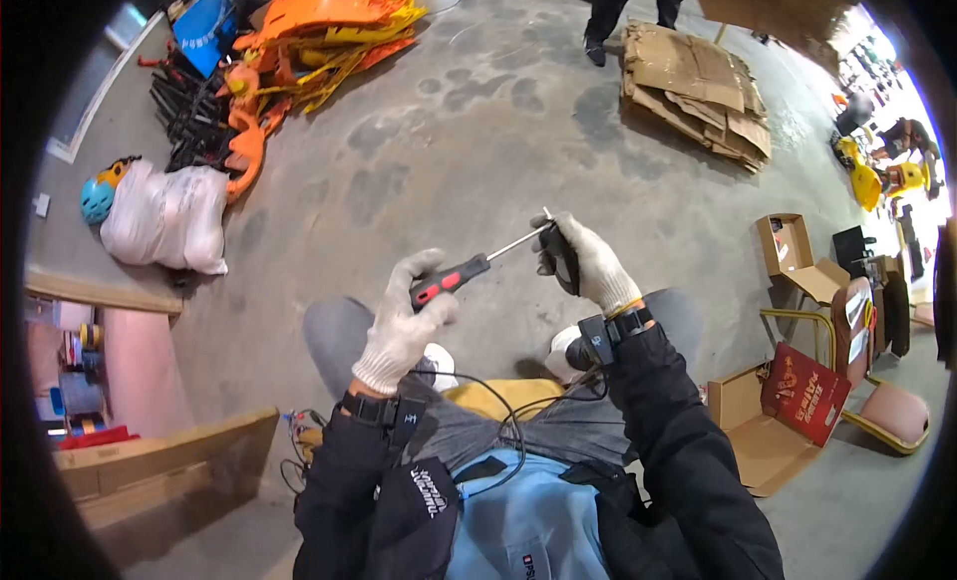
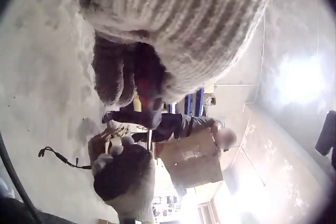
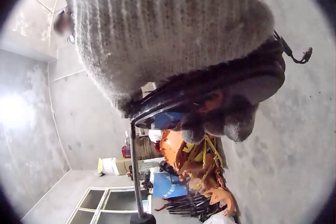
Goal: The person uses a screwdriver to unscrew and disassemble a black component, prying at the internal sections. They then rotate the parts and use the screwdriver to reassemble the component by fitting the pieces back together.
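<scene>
In the head view my gloved left hand (image 1: 407, 321) grips the black and red handle of a screwdriver (image 1: 451, 281), its shaft slanting up to the right. My gloved right hand (image 1: 590, 261) holds a black curved part (image 1: 560, 258), and the shaft's tip reaches that part's upper end. The right wrist view shows the metal shaft (image 3: 137, 171) meeting the end of the black part (image 3: 210, 90), with fingertips (image 3: 231, 124) under it. In the left wrist view the left glove (image 2: 178, 29) covers most of the handle; the right glove (image 2: 128, 179) is below.
Orange and yellow plastic parts (image 1: 329, 32) lie at the upper left, near a white bag (image 1: 164, 219). Flattened cardboard (image 1: 693, 92) lies ahead, with a person's legs (image 1: 633, 10) beside it. An open carton (image 1: 763, 431) and a chair (image 1: 894, 413) stand at the right.
</scene>
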`<state>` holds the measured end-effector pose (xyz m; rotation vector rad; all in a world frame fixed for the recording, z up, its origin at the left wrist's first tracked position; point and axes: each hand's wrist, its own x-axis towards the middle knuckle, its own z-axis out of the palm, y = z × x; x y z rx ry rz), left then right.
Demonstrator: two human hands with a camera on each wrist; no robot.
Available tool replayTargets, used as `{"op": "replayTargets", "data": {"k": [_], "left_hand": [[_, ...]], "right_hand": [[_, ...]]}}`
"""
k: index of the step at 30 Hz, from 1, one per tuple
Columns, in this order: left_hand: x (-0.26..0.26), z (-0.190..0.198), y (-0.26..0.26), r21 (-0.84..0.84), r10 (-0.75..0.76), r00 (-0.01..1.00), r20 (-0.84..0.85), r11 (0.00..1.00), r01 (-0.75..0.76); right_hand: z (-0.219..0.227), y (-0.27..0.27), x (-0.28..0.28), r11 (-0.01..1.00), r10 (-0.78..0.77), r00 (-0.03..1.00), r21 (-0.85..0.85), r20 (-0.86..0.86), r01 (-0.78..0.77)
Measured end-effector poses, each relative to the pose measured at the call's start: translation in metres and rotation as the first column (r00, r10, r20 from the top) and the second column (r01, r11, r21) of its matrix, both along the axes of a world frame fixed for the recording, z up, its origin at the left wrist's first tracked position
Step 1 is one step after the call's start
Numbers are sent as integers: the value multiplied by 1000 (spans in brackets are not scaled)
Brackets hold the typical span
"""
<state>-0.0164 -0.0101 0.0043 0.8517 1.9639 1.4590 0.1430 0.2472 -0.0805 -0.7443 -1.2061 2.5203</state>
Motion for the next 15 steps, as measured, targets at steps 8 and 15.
{"op": "replayTargets", "data": {"k": [8, 15], "left_hand": [[-14, -17, -5, -111, -2, 934, 357, 993, 45], [-30, -43, -12, -104, -13, 887, 461, 992, 69]], "right_hand": [[-4, -1, -2, 1000, 17, 998, 14, 54, -18], [-30, 4, -6, 999, 24, 999, 20, 45, -25]]}}
